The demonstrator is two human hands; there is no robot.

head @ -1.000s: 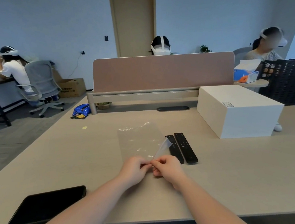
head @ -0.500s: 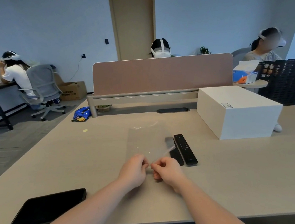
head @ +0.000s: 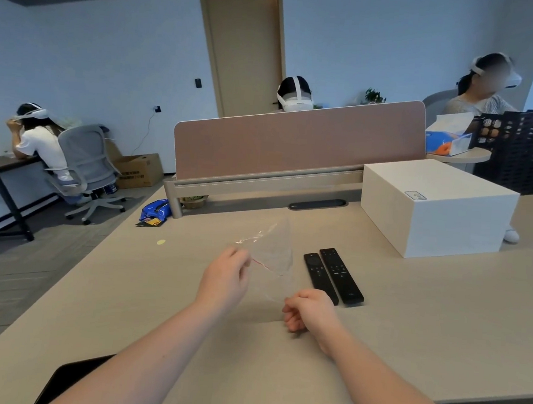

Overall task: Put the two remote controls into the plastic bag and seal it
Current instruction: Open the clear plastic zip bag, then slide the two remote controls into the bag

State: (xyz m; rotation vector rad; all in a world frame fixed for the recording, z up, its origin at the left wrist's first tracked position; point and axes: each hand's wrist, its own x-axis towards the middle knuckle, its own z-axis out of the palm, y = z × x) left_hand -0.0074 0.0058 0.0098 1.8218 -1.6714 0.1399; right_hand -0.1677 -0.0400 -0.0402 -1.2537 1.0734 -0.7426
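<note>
A clear plastic bag (head: pixel 270 253) with a thin red seal line hangs in the air above the table, stretched between my hands. My left hand (head: pixel 225 281) pinches its left end, raised. My right hand (head: pixel 309 310) pinches the lower right end, close to the table. Two black remote controls lie side by side on the table just right of the bag: the shorter one (head: pixel 318 277) nearer my right hand, the longer one (head: pixel 340 275) beside it. My right hand covers the near tip of the shorter remote.
A white box (head: pixel 437 209) stands at the right rear of the beige table (head: pixel 440 327). A pink divider panel (head: pixel 298 140) runs along the back. A dark flat device (head: pixel 66 383) lies at the near left edge. Three people with headsets sit around the room.
My hands have moved apart: the left rose and went left, the right dropped toward the table. The bag lifted off the table and now stretches between them.
</note>
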